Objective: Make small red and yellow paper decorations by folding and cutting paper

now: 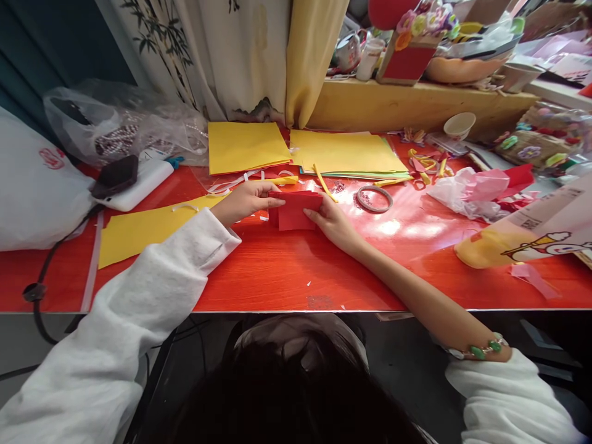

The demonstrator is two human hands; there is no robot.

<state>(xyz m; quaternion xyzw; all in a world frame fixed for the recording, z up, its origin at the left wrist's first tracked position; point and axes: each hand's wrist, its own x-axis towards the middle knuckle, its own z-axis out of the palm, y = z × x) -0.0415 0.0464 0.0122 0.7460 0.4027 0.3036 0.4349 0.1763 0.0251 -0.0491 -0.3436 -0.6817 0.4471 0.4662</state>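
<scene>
A folded piece of red paper (pixel 296 213) is held between both hands, just above the red tabletop. My left hand (pixel 247 200) pinches its left edge, thumb in front. On the right side, my right hand (pixel 330 217) grips it with the thumb across the front. Behind the hands lie two stacks of yellow paper (pixel 247 147), the right-hand stack (pixel 346 151) having other colours beneath. Thin yellow strips (pixel 324 183) lie close to my right hand, beside a roll of tape (pixel 374 198). A sheet of yellow paper (pixel 139 231) is partly covered by my left sleeve.
A white bag (pixel 39 185), a dark phone (pixel 115 176) on a white box, and a clear plastic bag (pixel 129 126) occupy the left. Scissors (pixel 423 166), crumpled pink plastic (pixel 481 191) and a drink cup (pixel 522 225) lie on the right. The table's front edge (pixel 296 311) is near me.
</scene>
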